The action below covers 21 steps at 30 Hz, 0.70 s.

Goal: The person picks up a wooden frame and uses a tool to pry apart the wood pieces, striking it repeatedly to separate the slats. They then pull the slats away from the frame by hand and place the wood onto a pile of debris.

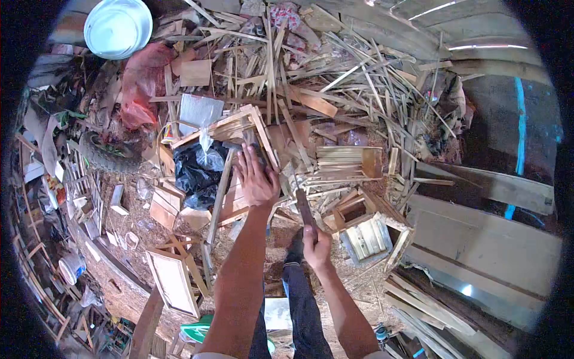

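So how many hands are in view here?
2. The left hand lies flat on a wooden frame; the right hand, nearer the body, grips a dark tool. No other hands show.

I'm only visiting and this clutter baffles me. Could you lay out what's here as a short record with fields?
Setting: heap of wood strips and offcuts
Left hand: laid flat on a wooden frame
Right hand: closed on a dark tool, kind unclear
Beside the frame: black bag
Right of the hands: slatted crate
Top left: white basin, red bag
Far left: tyre
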Motion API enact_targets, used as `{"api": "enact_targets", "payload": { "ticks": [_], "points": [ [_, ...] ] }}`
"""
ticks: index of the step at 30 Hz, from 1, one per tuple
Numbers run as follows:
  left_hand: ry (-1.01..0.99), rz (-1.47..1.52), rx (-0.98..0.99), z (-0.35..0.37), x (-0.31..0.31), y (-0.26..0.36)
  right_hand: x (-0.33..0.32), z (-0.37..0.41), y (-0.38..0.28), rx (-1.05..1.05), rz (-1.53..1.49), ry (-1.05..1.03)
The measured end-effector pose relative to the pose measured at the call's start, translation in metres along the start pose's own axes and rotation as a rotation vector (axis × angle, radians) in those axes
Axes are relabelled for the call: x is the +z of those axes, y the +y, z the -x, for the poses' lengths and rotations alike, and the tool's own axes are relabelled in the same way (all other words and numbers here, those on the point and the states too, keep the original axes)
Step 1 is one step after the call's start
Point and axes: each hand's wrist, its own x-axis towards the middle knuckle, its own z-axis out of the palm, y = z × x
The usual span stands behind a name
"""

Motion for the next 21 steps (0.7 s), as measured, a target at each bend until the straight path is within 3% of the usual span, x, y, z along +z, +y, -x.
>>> {"api": "enact_targets", "payload": {
  "ticks": [1,3,5,8,14,19,21],
  "points": [
    [-0.005,-0.003,-0.008,0.002,-0.001,0.000,-0.010,-0.001,-0.032,0.005,0.003,-0.007],
    [-0.032,-0.004,-0.044,0.001,0.000,0.002,-0.040,-0.009,-0.125,0.293,0.100,-0.086],
    [-0.017,0.013,-0.045,0.001,0.003,0.000,-0.070,0.015,-0.166,0.319,0.222,-0.186],
    [-0.050,-0.004,-0.056,0.001,0.000,-0.001,-0.090,0.024,-0.203,0.311,0.123,-0.107],
    [-0.057,0.008,-0.052,-0.002,-0.002,0.000,0.008,-0.099,-0.157,0.250,0.271,-0.062],
    [-0.062,-0.001,-0.057,-0.003,-0.002,0.002,0.004,-0.066,-0.122,0.202,0.234,-0.001],
    [-0.062,-0.011,-0.060,-0.003,-0.003,0.002,0.017,-0.044,-0.064,-0.004,0.012,0.092]
  ]
}}
